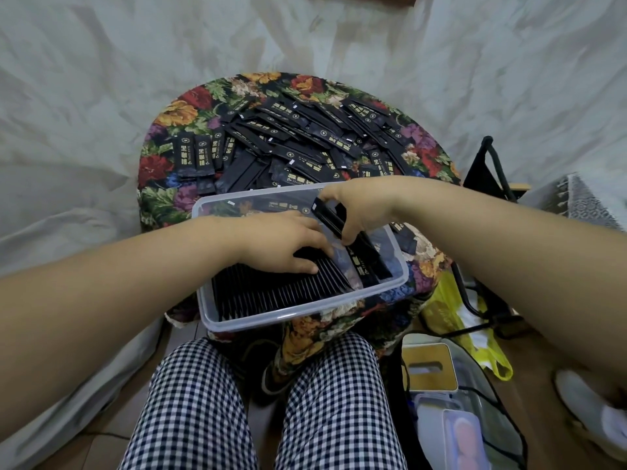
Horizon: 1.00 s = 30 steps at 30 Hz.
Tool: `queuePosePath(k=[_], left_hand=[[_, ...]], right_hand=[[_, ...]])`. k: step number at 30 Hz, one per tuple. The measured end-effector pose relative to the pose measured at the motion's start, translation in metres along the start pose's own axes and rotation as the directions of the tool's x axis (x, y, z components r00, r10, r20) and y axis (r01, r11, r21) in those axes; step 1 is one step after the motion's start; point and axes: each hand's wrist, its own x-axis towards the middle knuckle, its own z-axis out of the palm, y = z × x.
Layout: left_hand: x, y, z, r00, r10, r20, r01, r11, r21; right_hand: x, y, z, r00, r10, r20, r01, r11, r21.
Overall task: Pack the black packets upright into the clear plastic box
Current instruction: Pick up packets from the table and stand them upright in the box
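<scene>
A clear plastic box (403,278) sits at the near edge of a flower-patterned round table (169,157). A tight row of black packets (271,293) stands upright in its near half. My left hand (288,244) rests flat on top of that row, fingers stretched to the right. Over the box's right part, my right hand (356,206) grips a black packet (330,220) tilted on a slant. More packets lean at the box's right end. A large loose pile of black packets (305,140) covers the table behind the box.
My knees in checked trousers (264,401) are below the table. A yellow bag (451,320), a tan box (427,368) and clear containers lie on the floor at the right. A black folding stand (492,171) stands right of the table. White sheeting hangs behind.
</scene>
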Motion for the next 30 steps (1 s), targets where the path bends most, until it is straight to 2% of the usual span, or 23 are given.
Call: queuePosePath(k=[4,7,15,20,24,30], left_hand=[[0.001,0.0,0.0,1.0,-0.004,0.008,0.004,1.0,0.011],[0.002,0.0,0.0,1.0,0.001,0.007,-0.001,1.0,0.018],[0.0,-0.002,0.002,1.0,0.006,0.0,-0.006,0.999,0.033],[0.0,-0.002,0.002,1.0,0.0,0.008,-0.001,1.0,0.025],[0.001,-0.002,0.002,1.0,-0.006,0.019,0.005,1.0,0.021],[0.001,-0.003,0.002,1.0,-0.007,0.025,0.006,1.0,0.011]], right_hand=[[0.002,0.006,0.004,0.992,-0.124,0.026,0.122,0.991,0.053],[0.0,0.009,0.006,0.989,-0.15,0.018,0.149,0.988,0.039],[-0.002,0.011,0.014,0.971,-0.204,-0.126,0.194,0.977,-0.086],[-0.002,0.01,0.014,0.969,-0.171,-0.178,0.154,0.983,-0.104],[0.001,0.007,0.014,0.976,-0.109,-0.186,0.107,0.994,-0.02],[0.006,0.002,0.018,0.999,-0.03,-0.027,0.03,0.999,0.013]])
